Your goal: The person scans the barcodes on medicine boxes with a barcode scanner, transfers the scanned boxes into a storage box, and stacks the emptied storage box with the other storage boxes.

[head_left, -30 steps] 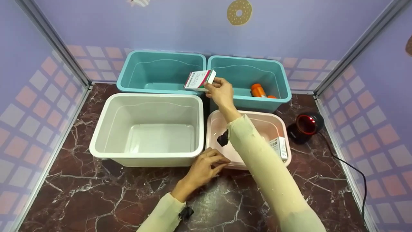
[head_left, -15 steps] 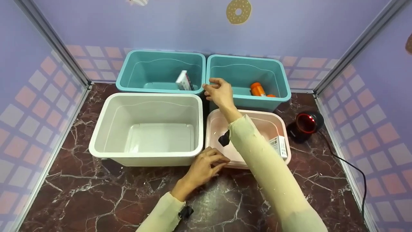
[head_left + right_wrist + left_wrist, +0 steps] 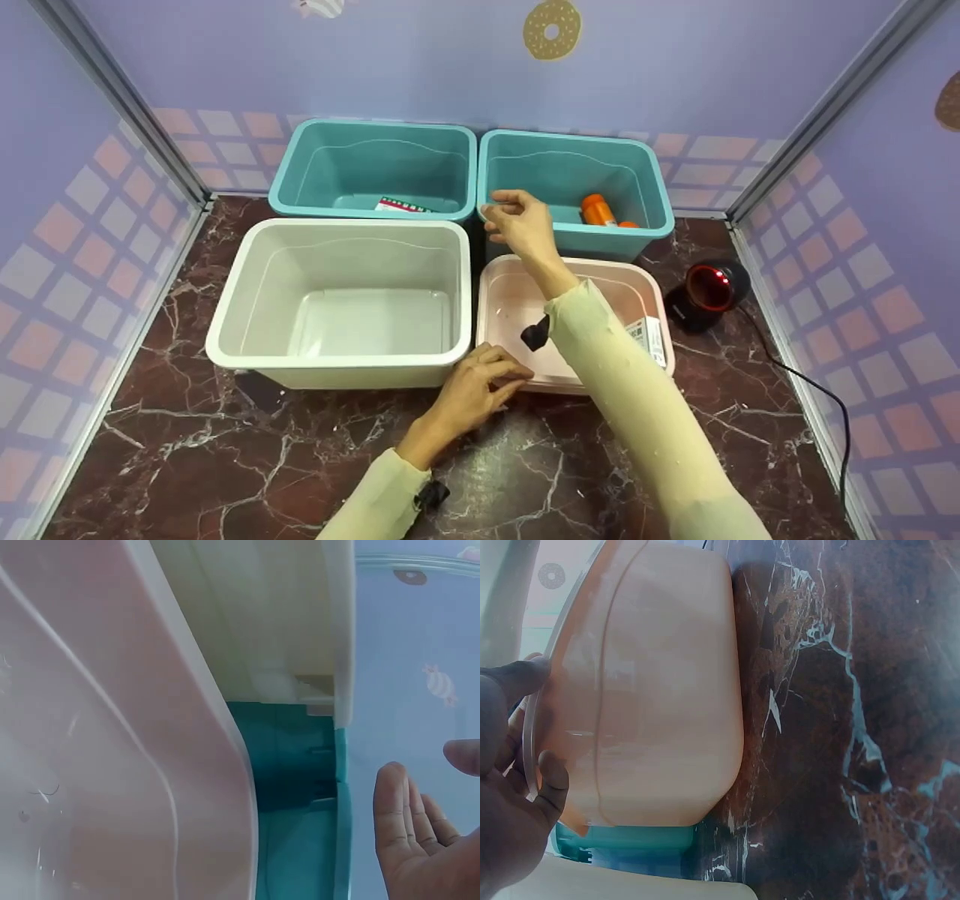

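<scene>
My right hand (image 3: 525, 229) is above the front left rim of the right teal bin (image 3: 570, 146), holding nothing; its thumb and fingers stand apart in the right wrist view. A white, red and green medicine box (image 3: 400, 204) lies low in the left teal bin (image 3: 375, 130), partly hidden by the front wall. With my left hand (image 3: 474, 386) I grip the near left rim of the pink bin (image 3: 667, 690), thumb and fingers on either side of it. Inside the pink bin, at the right, leans a white medicine box (image 3: 651, 339), partly covered by my right sleeve.
A large white bin (image 3: 339, 361) stands left of the pink one. Orange bottles (image 3: 598, 211) lie in the right teal bin. A black scanner-like device (image 3: 709, 292) with red lights stands at the right, its cable (image 3: 814, 382) trailing forward over the dark marbled tabletop (image 3: 225, 465).
My right hand has let go of the medicine box, which dropped into the left teal bin. The hand has since drawn slightly right. My left hand has kept its place on the rim.
</scene>
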Action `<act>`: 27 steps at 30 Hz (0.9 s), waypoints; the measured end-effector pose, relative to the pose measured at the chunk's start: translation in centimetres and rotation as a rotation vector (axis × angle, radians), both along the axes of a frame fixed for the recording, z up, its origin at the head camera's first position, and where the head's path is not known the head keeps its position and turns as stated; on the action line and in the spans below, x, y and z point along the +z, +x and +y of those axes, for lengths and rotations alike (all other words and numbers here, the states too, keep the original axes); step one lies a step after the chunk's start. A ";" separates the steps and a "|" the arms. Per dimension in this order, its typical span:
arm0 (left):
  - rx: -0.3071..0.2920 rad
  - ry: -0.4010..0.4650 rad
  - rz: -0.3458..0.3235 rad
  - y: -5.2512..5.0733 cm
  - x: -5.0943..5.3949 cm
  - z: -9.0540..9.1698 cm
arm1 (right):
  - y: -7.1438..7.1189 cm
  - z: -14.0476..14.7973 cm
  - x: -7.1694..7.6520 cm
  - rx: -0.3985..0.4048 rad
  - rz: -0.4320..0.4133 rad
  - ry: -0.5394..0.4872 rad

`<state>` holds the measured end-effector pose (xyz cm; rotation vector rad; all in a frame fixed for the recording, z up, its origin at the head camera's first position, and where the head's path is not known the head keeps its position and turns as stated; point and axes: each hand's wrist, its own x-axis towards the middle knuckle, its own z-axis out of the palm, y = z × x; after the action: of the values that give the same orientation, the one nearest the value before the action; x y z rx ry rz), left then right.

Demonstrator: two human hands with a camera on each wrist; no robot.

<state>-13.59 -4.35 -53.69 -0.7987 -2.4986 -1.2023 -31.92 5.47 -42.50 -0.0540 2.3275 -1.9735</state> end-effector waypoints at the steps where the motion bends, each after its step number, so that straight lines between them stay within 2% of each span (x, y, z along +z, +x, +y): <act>1: 0.000 0.001 -0.003 0.0 0.0 0.0 | 0.1 0.1 0.1 0.002 0.001 -0.005; 17: 0.000 0.012 0.002 -0.1 -0.1 0.0 | 2.7 2.0 0.6 0.054 0.064 -0.011; 27: -0.006 0.019 -0.001 0.0 -0.1 0.0 | 4.1 3.7 0.8 0.073 0.067 -0.053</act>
<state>-13.60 -4.36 -53.79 -0.8022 -2.4829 -1.2268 -27.81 9.15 -41.71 -0.2087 2.2778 -2.0276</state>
